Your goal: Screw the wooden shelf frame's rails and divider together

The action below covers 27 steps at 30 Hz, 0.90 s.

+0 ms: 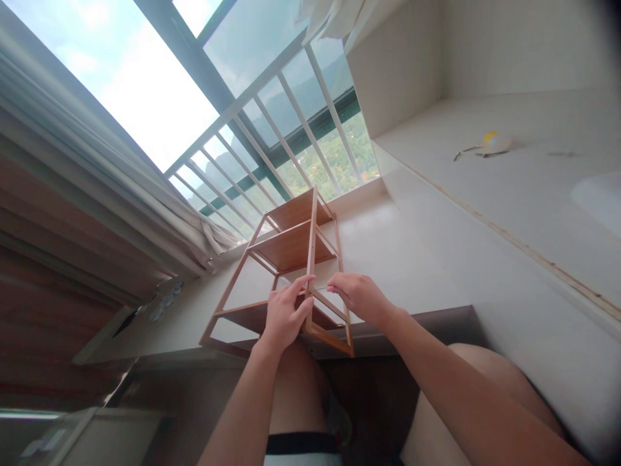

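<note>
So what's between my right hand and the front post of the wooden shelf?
In the head view, a thin rod spans the gap from your right hand to the front post, apparently touching it.

Quick headcount, going clock-face from the middle: two hands, the left hand (pixel 285 312) between 6 and 7 and the right hand (pixel 361 295) between 4 and 5, with one thin tool (pixel 321 288) in the right. One wooden rack (pixel 311 252) towards 7, three shelf boards (pixel 286 247) visible. Two legs (pixel 297 391), at 6 and 4. Two curtains (pixel 97 139), around 9-10 and 12. One railing (pixel 233 115) at 11, no sure count on its bars. One yellow-and-white item (pixel 497 141) at 2.
</note>
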### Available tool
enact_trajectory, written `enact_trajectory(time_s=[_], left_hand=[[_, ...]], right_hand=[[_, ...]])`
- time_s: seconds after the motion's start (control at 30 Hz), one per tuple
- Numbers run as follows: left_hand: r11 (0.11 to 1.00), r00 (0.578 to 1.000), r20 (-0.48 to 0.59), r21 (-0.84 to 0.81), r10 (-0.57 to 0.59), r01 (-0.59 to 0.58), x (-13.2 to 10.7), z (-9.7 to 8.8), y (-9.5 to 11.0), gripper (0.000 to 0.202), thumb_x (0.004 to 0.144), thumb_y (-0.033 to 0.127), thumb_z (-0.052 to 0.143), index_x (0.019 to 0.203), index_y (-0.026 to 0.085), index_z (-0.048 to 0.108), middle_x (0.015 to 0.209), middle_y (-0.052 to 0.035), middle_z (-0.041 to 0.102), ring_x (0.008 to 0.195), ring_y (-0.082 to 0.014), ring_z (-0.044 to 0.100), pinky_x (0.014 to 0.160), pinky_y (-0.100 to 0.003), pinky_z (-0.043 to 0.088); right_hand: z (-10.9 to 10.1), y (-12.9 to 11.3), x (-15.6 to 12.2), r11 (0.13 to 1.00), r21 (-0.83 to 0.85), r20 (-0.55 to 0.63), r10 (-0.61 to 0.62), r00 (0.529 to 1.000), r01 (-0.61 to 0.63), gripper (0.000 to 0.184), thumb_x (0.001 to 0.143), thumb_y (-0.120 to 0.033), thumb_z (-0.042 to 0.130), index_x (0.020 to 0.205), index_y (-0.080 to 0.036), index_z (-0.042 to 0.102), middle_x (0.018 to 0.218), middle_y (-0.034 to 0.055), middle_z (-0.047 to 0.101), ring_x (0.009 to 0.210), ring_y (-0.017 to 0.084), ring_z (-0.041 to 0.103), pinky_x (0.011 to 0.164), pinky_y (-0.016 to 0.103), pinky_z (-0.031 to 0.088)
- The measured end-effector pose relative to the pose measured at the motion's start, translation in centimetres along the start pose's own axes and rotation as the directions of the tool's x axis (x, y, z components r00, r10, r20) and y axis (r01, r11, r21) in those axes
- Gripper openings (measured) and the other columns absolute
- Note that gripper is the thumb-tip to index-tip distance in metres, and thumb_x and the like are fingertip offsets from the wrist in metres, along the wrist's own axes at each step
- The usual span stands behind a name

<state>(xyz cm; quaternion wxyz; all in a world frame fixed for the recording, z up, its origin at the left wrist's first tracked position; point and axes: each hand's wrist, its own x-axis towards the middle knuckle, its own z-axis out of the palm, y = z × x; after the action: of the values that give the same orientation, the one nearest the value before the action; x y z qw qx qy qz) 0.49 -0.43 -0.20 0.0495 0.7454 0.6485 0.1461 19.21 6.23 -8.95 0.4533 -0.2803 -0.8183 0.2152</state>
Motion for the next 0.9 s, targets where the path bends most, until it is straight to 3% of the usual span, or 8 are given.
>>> enact_trajectory(time_s=[0.5, 0.63, 0.73, 0.8, 0.83, 0.9], left_hand=[[1.0, 1.0, -0.003, -0.018, 0.001, -0.001, 0.1, 0.0, -0.1, 0.041, 0.089, 0.037, 0.05, 0.13, 0.035, 0.056, 0.104, 0.0024, 0.069, 0.104, -0.0171, 0.061, 0.098, -0.033, 0.038], [1.0, 1.0, -0.004, -0.018, 0.003, -0.003, 0.1, 0.1, -0.2, 0.042, 0.089, 0.037, 0.05, 0.13, 0.035, 0.056, 0.105, 0.002, 0.07, 0.105, -0.0176, 0.061, 0.097, -0.032, 0.04], [1.0, 1.0, -0.001, -0.025, -0.001, 0.001, 0.1, 0.1, -0.2, 0.042, 0.089, 0.037, 0.05, 0.13, 0.034, 0.057, 0.106, 0.0013, 0.07, 0.107, -0.0177, 0.061, 0.098, -0.032, 0.041], [1.0, 1.0, 0.004, -0.029, -0.002, 0.002, 0.1, 0.1, -0.2, 0.042, 0.089, 0.037, 0.05, 0.13, 0.033, 0.057, 0.106, 0.001, 0.07, 0.107, -0.0175, 0.061, 0.098, -0.032, 0.041], [1.0, 1.0, 0.006, -0.029, -0.002, 0.002, 0.1, 0.1, -0.1, 0.042, 0.089, 0.037, 0.049, 0.13, 0.033, 0.057, 0.106, 0.0009, 0.07, 0.107, -0.0175, 0.061, 0.098, -0.032, 0.041], [1.0, 1.0, 0.005, -0.026, -0.002, 0.002, 0.1, 0.0, -0.1, 0.041, 0.089, 0.038, 0.049, 0.13, 0.033, 0.057, 0.106, 0.001, 0.07, 0.107, -0.0174, 0.061, 0.099, -0.033, 0.04]], right_hand=[[-0.4, -0.3, -0.1, 0.985, -0.17, -0.019, -0.038, 0.999, 0.034, 0.029, 0.101, -0.034, 0.041, 0.091, -0.018, 0.063, 0.084, 0.0041, 0.065, 0.08, 0.013, 0.058, 0.069, 0.023, 0.034], [-0.3, -0.9, -0.1, 0.996, -0.077, -0.018, -0.037, 0.999, 0.035, 0.034, 0.101, -0.038, 0.041, 0.087, -0.017, 0.063, 0.084, 0.0058, 0.066, 0.08, 0.013, 0.057, 0.069, 0.024, 0.034], [0.2, -1.4, -0.2, 0.985, 0.152, -0.029, 0.089, 0.996, -0.083, 0.041, 0.098, -0.042, 0.042, 0.074, -0.015, 0.06, 0.07, 0.0041, 0.062, 0.067, 0.011, 0.052, 0.064, 0.024, 0.033], [0.8, -1.6, -0.2, 0.873, 0.42, 0.026, 0.263, 0.965, -0.249, 0.045, 0.096, -0.044, 0.043, 0.066, -0.014, 0.056, 0.055, 0.0016, 0.054, 0.054, 0.01, 0.047, 0.057, 0.023, 0.032], [1.2, -1.7, -0.1, 0.754, 0.559, 0.101, 0.35, 0.931, -0.344, 0.046, 0.095, -0.045, 0.042, 0.062, -0.015, 0.054, 0.049, 0.0005, 0.05, 0.048, 0.009, 0.044, 0.053, 0.023, 0.031], [1.8, -1.9, 0.1, 0.433, 0.748, 0.302, 0.452, 0.839, -0.503, 0.047, 0.091, -0.047, 0.041, 0.058, -0.016, 0.05, 0.042, -0.0009, 0.044, 0.038, 0.009, 0.039, 0.044, 0.022, 0.027]])
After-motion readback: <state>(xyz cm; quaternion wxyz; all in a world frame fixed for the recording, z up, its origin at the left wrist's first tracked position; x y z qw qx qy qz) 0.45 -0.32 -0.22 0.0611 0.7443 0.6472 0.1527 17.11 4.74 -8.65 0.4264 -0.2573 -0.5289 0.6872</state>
